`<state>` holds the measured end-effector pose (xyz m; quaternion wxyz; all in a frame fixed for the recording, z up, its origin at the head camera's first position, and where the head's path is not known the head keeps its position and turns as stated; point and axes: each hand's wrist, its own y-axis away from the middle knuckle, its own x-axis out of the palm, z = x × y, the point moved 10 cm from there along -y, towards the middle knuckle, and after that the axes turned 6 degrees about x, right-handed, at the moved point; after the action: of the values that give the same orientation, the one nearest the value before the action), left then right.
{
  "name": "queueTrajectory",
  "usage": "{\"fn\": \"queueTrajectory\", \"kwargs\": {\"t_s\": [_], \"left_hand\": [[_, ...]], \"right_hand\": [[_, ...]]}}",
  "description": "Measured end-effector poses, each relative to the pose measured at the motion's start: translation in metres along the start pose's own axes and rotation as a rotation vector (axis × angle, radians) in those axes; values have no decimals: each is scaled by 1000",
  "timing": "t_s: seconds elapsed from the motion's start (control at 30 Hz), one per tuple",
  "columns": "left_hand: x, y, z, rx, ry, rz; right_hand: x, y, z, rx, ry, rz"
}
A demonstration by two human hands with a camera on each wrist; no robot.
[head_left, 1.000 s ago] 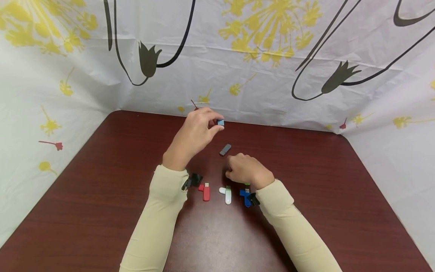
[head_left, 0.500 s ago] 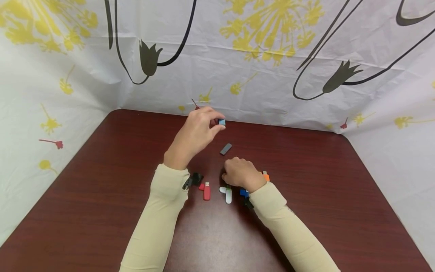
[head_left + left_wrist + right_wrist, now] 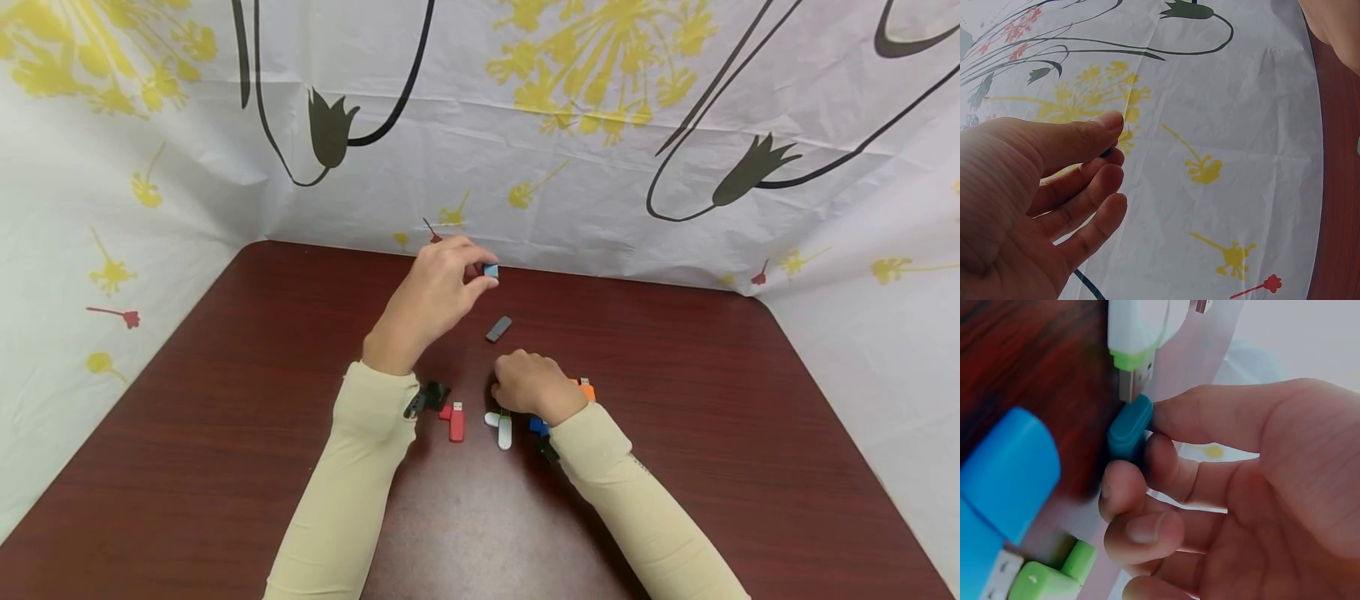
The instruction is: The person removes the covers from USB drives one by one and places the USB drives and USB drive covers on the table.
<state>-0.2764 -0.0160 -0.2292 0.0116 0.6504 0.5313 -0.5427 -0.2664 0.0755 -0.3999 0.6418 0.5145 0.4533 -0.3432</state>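
High over the table's far side, my left hand pinches a small light-blue block between thumb and fingertips. In the left wrist view the thumb and index finger hide nearly all of it. Low over the table, my right hand pinches a small teal flash drive with thumb and fingers. It is held right by the metal plug of a white flash drive with a green collar; whether they touch I cannot tell. A grey flash drive lies beyond the right hand.
A red flash drive lies to the left, its cap beside it. Partly under the right wrist are a blue flash drive and an orange one. A green piece shows near the blue one. A patterned white sheet stands behind the table.
My right hand has shifted slightly left and toward me, uncovering the orange flash drive and covering more of the blue one. My left hand stays almost still.
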Motion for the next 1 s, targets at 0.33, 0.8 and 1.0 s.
{"fn": "queueTrajectory", "kwargs": {"t_s": [0.33,0.8,1.0], "left_hand": [[1,0,1,-15,3,6],[26,3,11,-107,19,173],[46,8,20,-205,13,318]], "right_hand": [[-16,6,-8,-34,-34,-39],[-72,22,-59,18,-204,-219],[-84,28,-75,27,-234,-269]]}}
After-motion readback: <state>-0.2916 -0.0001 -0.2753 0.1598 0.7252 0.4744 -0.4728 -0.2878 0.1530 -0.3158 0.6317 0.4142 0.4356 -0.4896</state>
